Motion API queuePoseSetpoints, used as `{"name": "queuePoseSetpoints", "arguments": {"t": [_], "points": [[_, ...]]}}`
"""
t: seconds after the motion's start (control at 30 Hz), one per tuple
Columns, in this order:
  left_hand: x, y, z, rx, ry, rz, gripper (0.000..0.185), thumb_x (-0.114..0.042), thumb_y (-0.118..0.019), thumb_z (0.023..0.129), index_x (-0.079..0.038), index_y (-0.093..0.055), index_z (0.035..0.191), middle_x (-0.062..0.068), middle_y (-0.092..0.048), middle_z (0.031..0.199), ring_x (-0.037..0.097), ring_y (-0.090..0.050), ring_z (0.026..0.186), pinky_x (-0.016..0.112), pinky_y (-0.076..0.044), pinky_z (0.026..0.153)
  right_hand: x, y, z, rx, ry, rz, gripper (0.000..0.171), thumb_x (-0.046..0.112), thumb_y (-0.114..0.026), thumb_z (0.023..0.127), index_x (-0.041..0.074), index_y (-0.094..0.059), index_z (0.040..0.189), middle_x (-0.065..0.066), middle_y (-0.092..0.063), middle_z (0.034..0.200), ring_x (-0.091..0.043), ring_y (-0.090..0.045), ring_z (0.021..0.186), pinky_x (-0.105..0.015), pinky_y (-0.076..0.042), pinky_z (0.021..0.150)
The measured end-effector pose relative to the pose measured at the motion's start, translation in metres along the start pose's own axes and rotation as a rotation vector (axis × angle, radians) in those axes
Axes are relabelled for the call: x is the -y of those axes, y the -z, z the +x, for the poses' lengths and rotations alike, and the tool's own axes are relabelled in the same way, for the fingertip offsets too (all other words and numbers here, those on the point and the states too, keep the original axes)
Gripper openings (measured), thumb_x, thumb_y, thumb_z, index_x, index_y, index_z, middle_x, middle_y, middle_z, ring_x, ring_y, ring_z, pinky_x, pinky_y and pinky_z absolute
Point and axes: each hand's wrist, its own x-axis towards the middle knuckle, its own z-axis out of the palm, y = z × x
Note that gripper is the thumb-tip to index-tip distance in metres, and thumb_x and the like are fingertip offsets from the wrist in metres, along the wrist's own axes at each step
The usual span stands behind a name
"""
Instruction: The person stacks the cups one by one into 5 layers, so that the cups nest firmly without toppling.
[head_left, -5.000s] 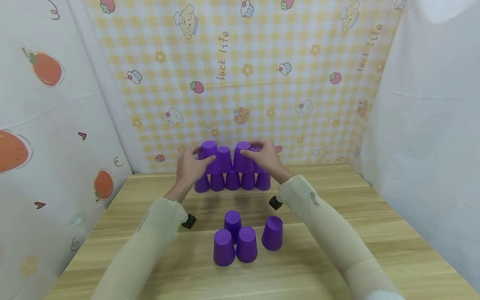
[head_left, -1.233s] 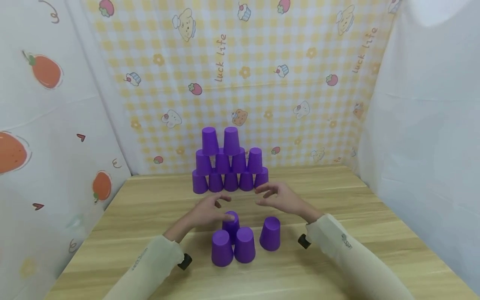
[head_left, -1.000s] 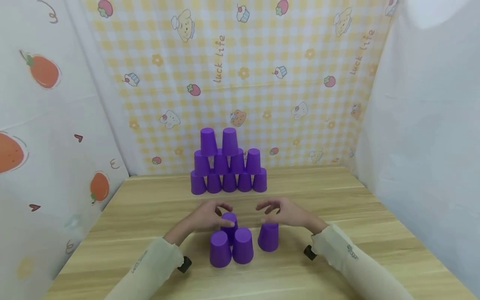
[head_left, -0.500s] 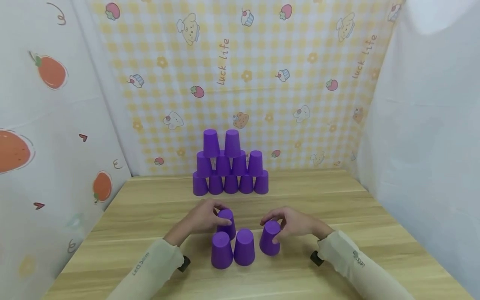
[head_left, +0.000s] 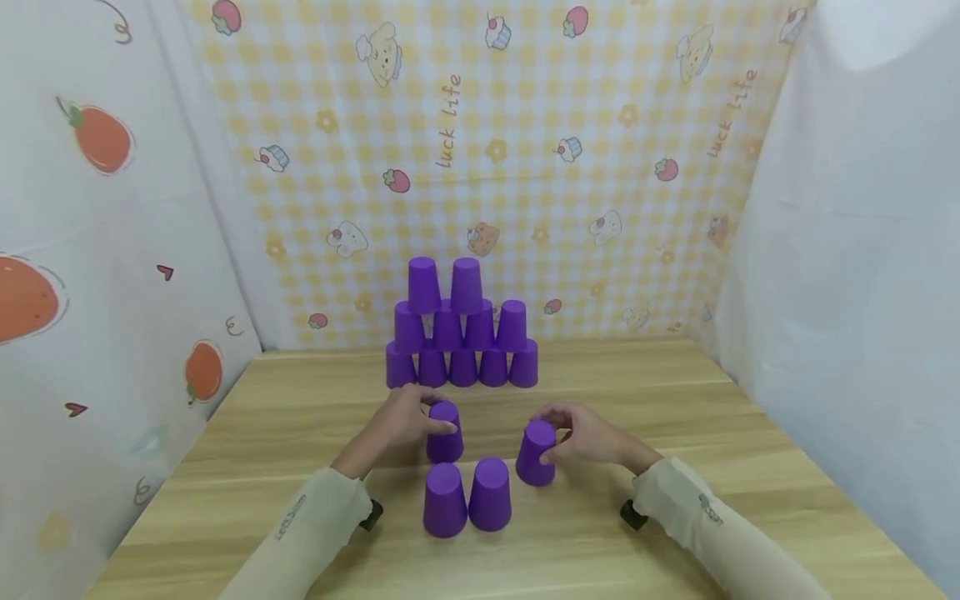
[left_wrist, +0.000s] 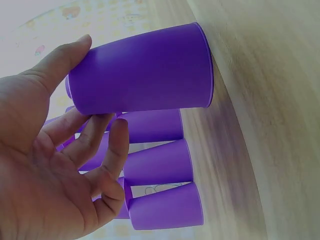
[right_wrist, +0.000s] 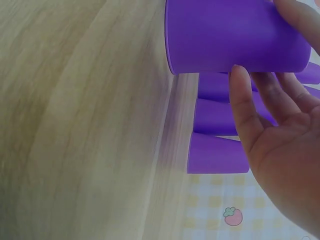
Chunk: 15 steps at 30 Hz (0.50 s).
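You've got one purple cup per hand: left cup (head_left: 445, 433) in the left hand (head_left: 401, 421), right cup (head_left: 536, 452) in the right hand (head_left: 581, 435), both upside down, fingers curled round the upper walls, thumbs opposing. Best to keep grips light and near the closed end, lift straight, rims level; thin smooth plastic, squeezes easily. Both look lifted just clear of the table (head_left: 675, 400), though I can't be sure. They sit just in front of the pyramid (head_left: 461, 333) (five, four, two cups). Two loose cups (head_left: 468, 498) stand nearer you, touching.
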Motion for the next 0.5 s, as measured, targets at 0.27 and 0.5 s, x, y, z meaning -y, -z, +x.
{"name": "queuePoseSetpoints", "arguments": {"t": [0.27,0.5], "points": [[-0.0055,0.0012,0.0036,-0.004,0.039,0.028,0.053,-0.036,-0.087,0.074,-0.013,-0.071,0.119,0.004,-0.071,0.115,0.022,-0.066,0.105,0.045,-0.052,0.094,0.0002,0.0032,0.0048,-0.025,0.037,0.038,0.047,0.006,-0.083,0.077,-0.001,-0.061,0.119,-0.012,-0.07,0.11,-0.024,-0.067,0.101,-0.039,-0.057,0.085],[-0.0052,-0.002,0.0029,-0.022,0.086,0.037,0.06,-0.036,-0.088,0.074,-0.011,-0.069,0.125,0.009,-0.068,0.123,0.024,-0.067,0.106,0.047,-0.053,0.092,0.002,-0.0016,0.008,-0.069,0.055,0.015,0.047,0.009,-0.081,0.08,-0.004,-0.059,0.119,-0.012,-0.07,0.108,-0.022,-0.068,0.097,-0.036,-0.058,0.082]]}}
